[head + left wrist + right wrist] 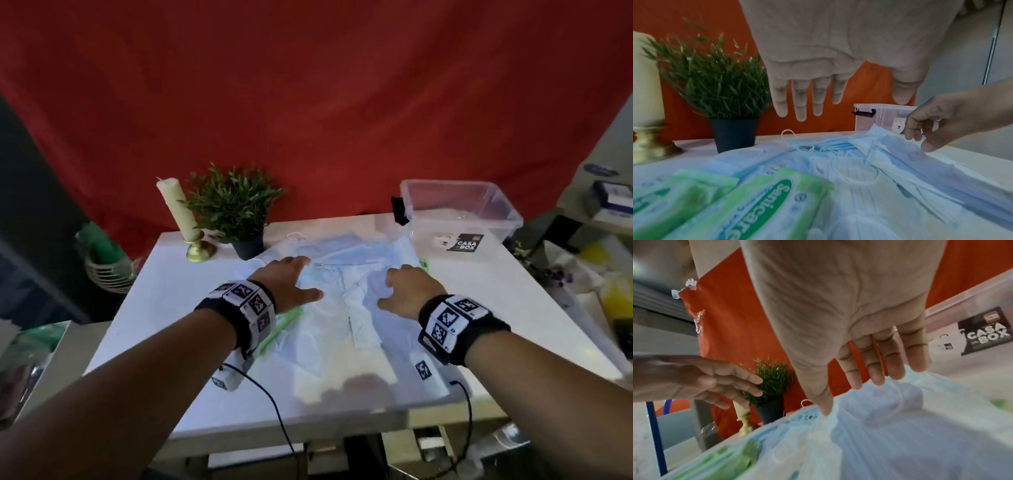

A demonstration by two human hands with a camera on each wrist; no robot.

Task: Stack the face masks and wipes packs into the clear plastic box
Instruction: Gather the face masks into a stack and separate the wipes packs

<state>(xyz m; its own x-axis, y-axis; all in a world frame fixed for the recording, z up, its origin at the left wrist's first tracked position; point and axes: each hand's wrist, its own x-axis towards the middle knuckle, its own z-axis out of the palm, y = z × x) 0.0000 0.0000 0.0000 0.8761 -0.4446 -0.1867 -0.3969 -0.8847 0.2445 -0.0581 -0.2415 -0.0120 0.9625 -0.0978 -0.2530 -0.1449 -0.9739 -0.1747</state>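
Clear box (pixel 493 209) at desk (pixel 164 308) 1 o'clock, no masks inside; both grips w/ fingers spread, holding nothing: left hand (pixel 291 279) & right hand (pixel 407 291) over mask pile (pixel 342 267).

Wipes packs (pixel 748 203) partly buried under face masks (pixel 869 170); lettering cut off.

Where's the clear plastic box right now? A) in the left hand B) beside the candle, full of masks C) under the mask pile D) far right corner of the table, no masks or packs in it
D: the clear plastic box stands at the table's far right corner with nothing stacked inside, while the face masks lie piled mid-table under both hands.
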